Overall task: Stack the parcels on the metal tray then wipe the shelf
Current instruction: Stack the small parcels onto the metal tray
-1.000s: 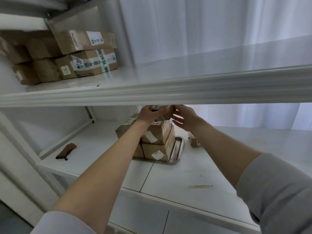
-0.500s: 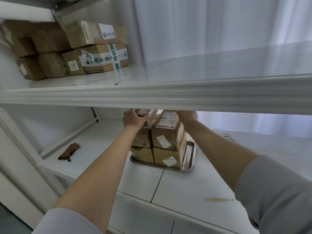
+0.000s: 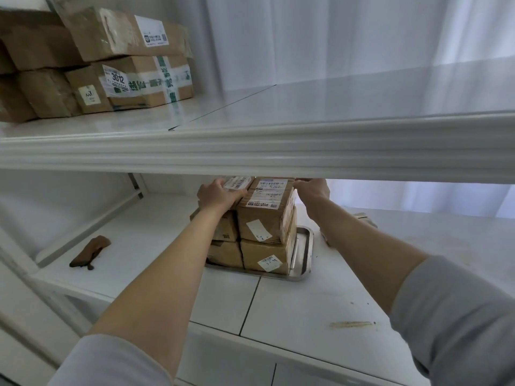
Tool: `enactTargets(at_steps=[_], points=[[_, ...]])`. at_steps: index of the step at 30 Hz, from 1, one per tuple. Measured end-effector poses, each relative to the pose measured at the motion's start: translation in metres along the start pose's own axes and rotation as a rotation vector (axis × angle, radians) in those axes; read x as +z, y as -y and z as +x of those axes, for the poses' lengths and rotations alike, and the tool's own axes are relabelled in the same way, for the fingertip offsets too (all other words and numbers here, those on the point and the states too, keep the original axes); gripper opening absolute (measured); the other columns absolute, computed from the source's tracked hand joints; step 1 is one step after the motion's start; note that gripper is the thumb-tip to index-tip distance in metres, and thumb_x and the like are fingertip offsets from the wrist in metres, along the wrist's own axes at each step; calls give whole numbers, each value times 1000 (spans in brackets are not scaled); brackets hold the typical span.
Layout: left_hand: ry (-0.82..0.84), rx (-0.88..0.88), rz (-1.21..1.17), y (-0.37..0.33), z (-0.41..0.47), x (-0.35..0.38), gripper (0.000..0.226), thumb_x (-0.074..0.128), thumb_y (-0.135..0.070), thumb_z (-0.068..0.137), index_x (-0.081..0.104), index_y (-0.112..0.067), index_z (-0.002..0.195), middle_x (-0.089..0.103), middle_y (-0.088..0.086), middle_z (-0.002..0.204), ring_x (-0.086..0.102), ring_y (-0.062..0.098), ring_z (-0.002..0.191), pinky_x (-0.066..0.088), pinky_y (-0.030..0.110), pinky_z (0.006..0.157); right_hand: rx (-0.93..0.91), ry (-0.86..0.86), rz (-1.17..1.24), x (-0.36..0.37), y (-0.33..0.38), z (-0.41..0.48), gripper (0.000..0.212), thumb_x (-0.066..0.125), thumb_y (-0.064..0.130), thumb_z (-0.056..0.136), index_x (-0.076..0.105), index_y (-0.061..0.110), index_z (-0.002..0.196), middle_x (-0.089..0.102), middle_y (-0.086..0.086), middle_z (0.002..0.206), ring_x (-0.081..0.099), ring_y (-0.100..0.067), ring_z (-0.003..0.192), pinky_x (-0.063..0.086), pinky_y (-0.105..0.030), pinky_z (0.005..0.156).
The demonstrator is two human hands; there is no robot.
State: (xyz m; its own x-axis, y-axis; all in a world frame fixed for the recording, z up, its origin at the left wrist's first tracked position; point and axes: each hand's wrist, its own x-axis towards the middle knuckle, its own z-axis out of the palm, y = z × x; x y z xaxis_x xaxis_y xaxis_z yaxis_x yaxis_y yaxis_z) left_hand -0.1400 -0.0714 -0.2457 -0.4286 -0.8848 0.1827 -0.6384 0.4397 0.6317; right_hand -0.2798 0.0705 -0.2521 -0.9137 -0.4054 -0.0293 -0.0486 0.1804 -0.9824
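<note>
Clamps left grip (image 3: 220, 194) on small parcel (image 3: 237, 183) atop tray (image 3: 305, 246) stack (image 3: 264, 227); cannot tell state of right grip (image 3: 312, 188) alongside

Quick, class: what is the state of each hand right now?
Left hand: grips the small parcel.
Right hand: at the big parcel; fingers hidden by the upper shelf, cannot tell.

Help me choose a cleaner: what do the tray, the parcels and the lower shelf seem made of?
Tray: metal, probably stainless steel; bare silver rim with mirror-like glints. Parcels: brown cardboard, matte, with tape and paper labels. Lower shelf: white glossy panels, perhaps painted or laminated board; sheen and seams show.
</note>
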Motion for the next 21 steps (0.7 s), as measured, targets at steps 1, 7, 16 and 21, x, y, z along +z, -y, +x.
enactTargets(at_steps=[1,7,16,21], points=[[-31,-11,-1,-4,-3,-1,67,63,-55,80,53,-11,130,48,17,132,41,33,128,39,36,103,-4,4,-4,-1,-1,0,19,59,10,84,70,3,98,71,-13,100,56,-22,75,45,-25,62],[-245,299,-76,-48,-28,2,40,52,-6,87,37,-13,51,45,2,48,40,18,50,25,23,46,-25,10,-2,-19,-7,-3,19,58,15,90,69,11,104,68,-5,100,57,-19,88,46,-28,77],[74,464,-278,-129,-90,71,40,43,-19,100,65,-1,71,68,10,72,61,19,61,50,32,72,33,-81,-62,-94,-43,5,27,59,30,89,69,9,78,65,-2,85,56,-20,84,46,-35,85],[211,446,-131,-139,-102,133,31,34,-4,98,63,1,89,68,14,91,62,28,85,43,28,77,173,-151,-6,-139,-74,16,35,50,16,92,60,6,60,63,-2,60,62,-19,69,52,-31,70]])
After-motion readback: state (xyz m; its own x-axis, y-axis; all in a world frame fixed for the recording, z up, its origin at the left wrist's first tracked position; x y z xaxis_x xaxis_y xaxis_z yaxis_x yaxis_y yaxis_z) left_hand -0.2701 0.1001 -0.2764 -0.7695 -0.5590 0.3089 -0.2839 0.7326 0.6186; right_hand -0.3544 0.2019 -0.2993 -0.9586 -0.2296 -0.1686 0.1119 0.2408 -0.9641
